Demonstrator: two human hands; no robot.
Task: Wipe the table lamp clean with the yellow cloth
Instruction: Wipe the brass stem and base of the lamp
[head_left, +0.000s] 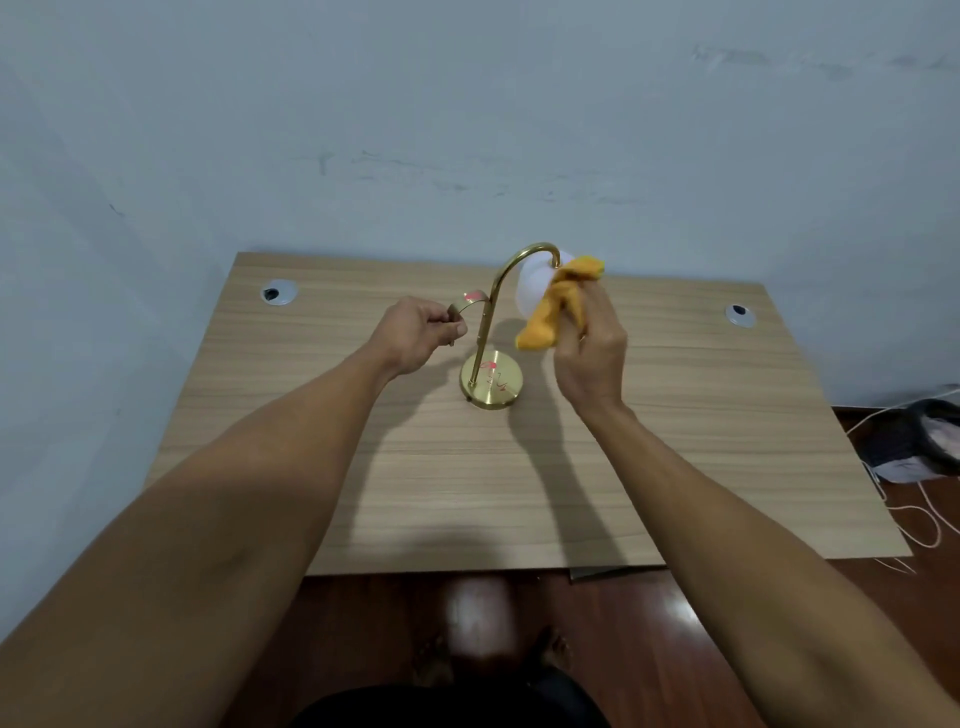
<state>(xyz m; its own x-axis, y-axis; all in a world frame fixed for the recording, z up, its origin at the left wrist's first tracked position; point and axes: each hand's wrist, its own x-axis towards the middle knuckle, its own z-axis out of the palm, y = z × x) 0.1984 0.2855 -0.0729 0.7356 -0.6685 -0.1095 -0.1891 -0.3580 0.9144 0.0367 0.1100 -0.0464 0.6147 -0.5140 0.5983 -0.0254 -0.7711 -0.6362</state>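
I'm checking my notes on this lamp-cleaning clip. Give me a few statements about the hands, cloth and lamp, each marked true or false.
1. The right hand holds the yellow cloth against the lamp's white shade. True.
2. The left hand lies flat on the table. False: its fingers pinch the curved brass handle on the lamp's stem.
3. The lamp's round base stands on the table. True.
4. The base is spotless. False: it carries red and dark marks.
5. The cloth lies spread out on the table. False: it is bunched in the right hand, off the table.
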